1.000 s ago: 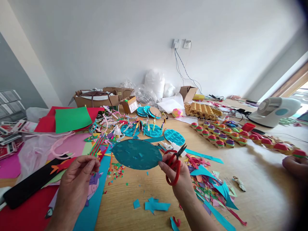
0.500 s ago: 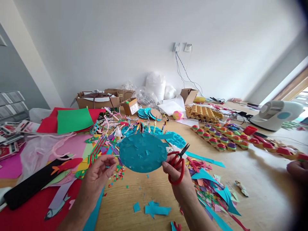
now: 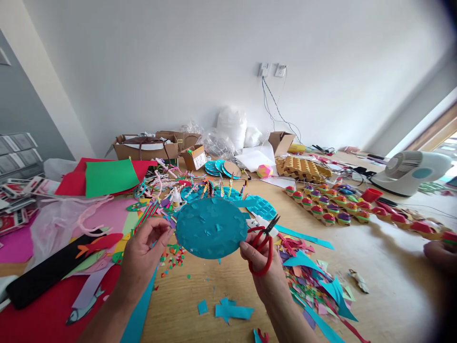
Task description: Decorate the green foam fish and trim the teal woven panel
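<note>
A round disc covered in blue paper (image 3: 211, 228), with small lifted flaps on its face, is held up over the table. My right hand (image 3: 262, 267) pinches its right edge between thumb and fingers. Red-handled scissors (image 3: 263, 250) hang on that same hand, their dark blades pointing up and right. Just off the disc's left edge is my left hand (image 3: 148, 245), its fingers bent and thumb tip drawn up to them. Whether anything small sits in that pinch is hidden. Blue paper scraps (image 3: 233, 310) lie on the table below.
Coloured paper scraps (image 3: 317, 281) pile up at the right, near painted egg-carton strips (image 3: 328, 209) and a white fan (image 3: 410, 174). Another hand (image 3: 439, 255) is at the right edge. Coloured sheets (image 3: 110, 178) and a black strip (image 3: 46, 274) lie left; cardboard boxes (image 3: 146, 150) stand behind.
My left hand has moved slightly up, and its thumb and fingers have come closer together. The disc and my right hand with the scissors have barely shifted.
</note>
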Demonstrator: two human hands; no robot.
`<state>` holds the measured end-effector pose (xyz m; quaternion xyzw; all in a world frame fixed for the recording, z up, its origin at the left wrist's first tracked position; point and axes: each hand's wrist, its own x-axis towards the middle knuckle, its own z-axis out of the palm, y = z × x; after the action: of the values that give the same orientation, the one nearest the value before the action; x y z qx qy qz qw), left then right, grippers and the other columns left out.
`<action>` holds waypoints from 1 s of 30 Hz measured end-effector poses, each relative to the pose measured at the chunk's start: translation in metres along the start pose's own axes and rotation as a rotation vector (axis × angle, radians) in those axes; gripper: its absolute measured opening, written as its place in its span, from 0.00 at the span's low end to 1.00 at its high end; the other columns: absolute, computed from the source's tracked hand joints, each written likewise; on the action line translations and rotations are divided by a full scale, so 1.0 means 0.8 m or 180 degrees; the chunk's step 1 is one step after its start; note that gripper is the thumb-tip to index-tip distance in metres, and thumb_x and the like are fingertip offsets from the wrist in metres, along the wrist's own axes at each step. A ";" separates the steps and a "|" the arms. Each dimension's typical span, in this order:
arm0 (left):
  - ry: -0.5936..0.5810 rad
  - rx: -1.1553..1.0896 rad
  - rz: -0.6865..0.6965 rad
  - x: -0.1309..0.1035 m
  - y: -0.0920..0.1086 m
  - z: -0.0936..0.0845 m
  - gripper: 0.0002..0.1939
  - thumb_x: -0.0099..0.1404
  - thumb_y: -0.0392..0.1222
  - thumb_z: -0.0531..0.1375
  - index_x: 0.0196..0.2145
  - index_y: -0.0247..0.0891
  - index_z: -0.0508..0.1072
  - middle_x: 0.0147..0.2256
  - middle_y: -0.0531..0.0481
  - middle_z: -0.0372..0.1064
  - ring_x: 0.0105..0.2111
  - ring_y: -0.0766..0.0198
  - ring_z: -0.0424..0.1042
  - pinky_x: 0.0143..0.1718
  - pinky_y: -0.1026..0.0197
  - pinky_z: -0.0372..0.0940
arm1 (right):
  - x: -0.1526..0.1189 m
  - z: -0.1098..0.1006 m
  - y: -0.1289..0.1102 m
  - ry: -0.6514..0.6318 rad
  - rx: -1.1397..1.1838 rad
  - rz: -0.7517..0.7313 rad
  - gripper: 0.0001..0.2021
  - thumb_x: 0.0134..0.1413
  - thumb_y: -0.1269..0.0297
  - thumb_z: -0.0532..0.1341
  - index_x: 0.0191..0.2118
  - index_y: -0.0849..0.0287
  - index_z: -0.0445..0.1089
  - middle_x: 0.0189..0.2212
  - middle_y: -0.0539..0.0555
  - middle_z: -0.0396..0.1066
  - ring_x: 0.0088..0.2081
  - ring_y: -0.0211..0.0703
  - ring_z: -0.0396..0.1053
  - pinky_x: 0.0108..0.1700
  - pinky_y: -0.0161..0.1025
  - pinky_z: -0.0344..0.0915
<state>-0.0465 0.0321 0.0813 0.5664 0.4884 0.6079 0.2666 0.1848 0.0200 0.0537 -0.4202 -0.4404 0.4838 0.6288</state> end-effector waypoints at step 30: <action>0.0056 -0.1449 -0.0574 -0.010 -0.015 0.069 0.06 0.56 0.40 0.59 0.31 0.37 0.66 0.25 0.54 0.68 0.26 0.65 0.68 0.25 0.64 0.64 | -0.039 0.028 -0.006 0.0172 -0.2411 -0.2153 0.10 0.44 0.80 0.54 0.27 0.55 0.60 0.21 0.46 0.64 0.24 0.36 0.64 0.28 0.33 0.60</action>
<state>0.0050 0.0457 0.0604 0.4406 0.3898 0.6809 0.4363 0.1602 -0.0092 0.0597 -0.4649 -0.6799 0.0484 0.5650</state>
